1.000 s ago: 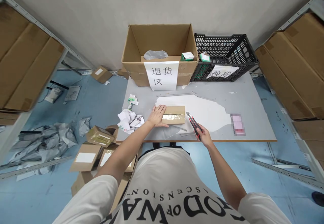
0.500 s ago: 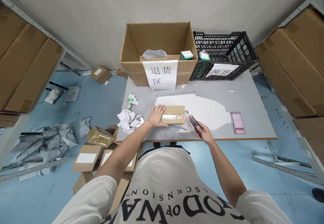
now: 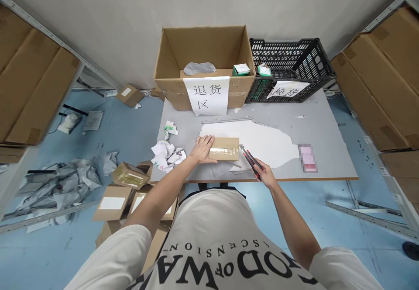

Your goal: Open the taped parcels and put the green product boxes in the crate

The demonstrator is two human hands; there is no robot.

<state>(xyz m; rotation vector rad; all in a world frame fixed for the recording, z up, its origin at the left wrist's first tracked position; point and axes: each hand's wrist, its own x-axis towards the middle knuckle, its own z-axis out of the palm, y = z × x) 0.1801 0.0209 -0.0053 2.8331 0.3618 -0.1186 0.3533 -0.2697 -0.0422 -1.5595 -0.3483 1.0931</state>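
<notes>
Head view, left hand: the left hand (image 3: 203, 148) lies flat on the left end of the small parcel (image 3: 225, 148), fingers together and stretched out, pressing it down rather than gripping it.
Head view, right hand: the right hand (image 3: 266, 175) has its fingers clamped round the handle of the box cutter (image 3: 249, 159), whose tip points up and left, just beside the parcel's right end; whether it touches cannot be told.
Parcel: brown cardboard, taped across the top, lying on the tabletop (image 3: 314, 124) near the front edge, on a torn white patch of the surface.
Step in hand: by the look of it, the parcel is held steady for the blade to go to the tape.
Next move: likely calls for a shallow stroke along the tape, with the left hand's fingers kept clear of the blade.
Behind: an open carton (image 3: 203, 58) with a paper sign and a black crate (image 3: 290, 63).
Left: crumpled paper (image 3: 167, 153) at the tabletop's edge; more small boxes (image 3: 129, 175) on the floor.
</notes>
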